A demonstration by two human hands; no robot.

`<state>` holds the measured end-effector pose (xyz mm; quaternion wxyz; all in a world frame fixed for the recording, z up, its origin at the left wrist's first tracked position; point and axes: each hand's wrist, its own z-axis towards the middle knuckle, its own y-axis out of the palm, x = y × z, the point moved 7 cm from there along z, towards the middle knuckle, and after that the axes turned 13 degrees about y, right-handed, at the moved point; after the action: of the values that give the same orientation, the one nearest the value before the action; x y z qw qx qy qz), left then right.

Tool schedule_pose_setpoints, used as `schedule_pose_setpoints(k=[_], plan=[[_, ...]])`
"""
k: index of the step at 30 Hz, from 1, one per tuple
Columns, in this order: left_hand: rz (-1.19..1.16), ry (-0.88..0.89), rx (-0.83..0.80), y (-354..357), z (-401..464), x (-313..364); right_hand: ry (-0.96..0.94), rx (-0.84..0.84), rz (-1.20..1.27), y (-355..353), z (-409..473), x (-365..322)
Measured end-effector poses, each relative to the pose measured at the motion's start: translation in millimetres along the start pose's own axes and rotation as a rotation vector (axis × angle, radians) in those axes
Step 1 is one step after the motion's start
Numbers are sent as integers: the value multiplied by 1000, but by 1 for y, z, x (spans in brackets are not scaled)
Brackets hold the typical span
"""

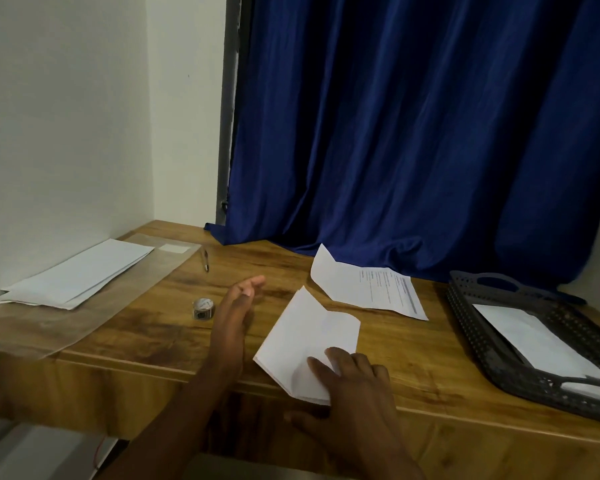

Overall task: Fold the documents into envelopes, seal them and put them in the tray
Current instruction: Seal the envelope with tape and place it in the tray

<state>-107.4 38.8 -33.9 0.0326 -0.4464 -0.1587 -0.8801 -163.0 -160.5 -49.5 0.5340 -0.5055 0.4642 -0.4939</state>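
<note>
A folded white document (pixel 302 337) lies near the front edge of the wooden table (pixel 174 327). My right hand (pixel 354 393) presses flat on its near corner, fingers spread, thumb over the table edge. My left hand (pixel 236 313) hovers just left of the paper, fingers straight and together, holding nothing. A printed document (pixel 371 285) lies flat behind it by the curtain. White envelopes (pixel 77 275) are stacked at the far left on a clear plastic sheet. The dark perforated tray (pixel 492 344) at the right holds a white envelope (pixel 541 341).
A small roll of tape (pixel 204 308) stands left of my left hand. A pen (pixel 205 260) lies behind it. A blue curtain (pixel 413 133) hangs onto the table's back edge. A white wall bounds the left side.
</note>
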Motion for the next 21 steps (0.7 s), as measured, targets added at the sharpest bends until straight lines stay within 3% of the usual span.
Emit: schedule_pose_setpoints(k=[4,7,9,12,18,21], plan=[[248,193,-207,15,-8,18,-3,-67,-14,-9,-3,-4],[659,487,-483,33,-20,28,4,-53,23,-10,-3,-4],[871,583,-693,41,-30,21,42,-10,44,-10,-2,-1],[1051,543,-915,41,-39,7,77,-19,92,-11,0,-2],[1159,308,-995,37,-26,-3,19,-114,401,-28,-3,-14],[1168,245,-1033,43,-27,-7,-3,33,665,-40,6,-12]])
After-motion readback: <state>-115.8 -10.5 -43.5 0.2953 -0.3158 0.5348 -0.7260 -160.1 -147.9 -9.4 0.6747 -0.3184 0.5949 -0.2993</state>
